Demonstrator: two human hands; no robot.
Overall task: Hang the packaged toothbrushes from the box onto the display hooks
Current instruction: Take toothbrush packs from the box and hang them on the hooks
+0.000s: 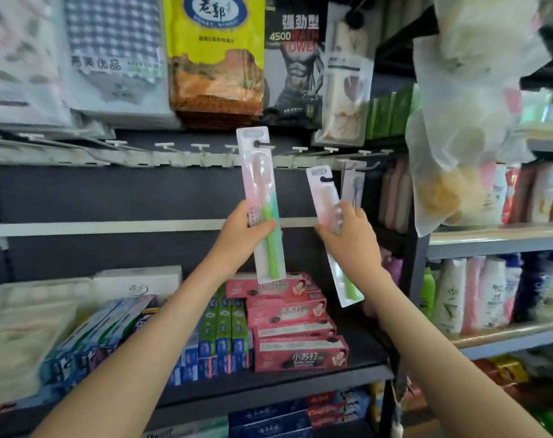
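My left hand [248,237] grips a packaged green-handled toothbrush [261,184] around its middle and holds it upright. The hang hole at the top of that pack sits at the tip of a display hook [264,146]. My right hand [352,235] grips a second packaged toothbrush [325,197], tilted with its top leaning left. Its hang hole is a little left of another hook [360,167], where a grey toothbrush pack [353,188] hangs. The box is not in view.
A row of white-tipped hooks [199,148] runs along the rail. Bagged towels [216,58] hang above it. Toothpaste boxes [287,320] are stacked on the shelf below. A plastic bag [458,121] hangs at the right, beside shelves of bottles [477,292].
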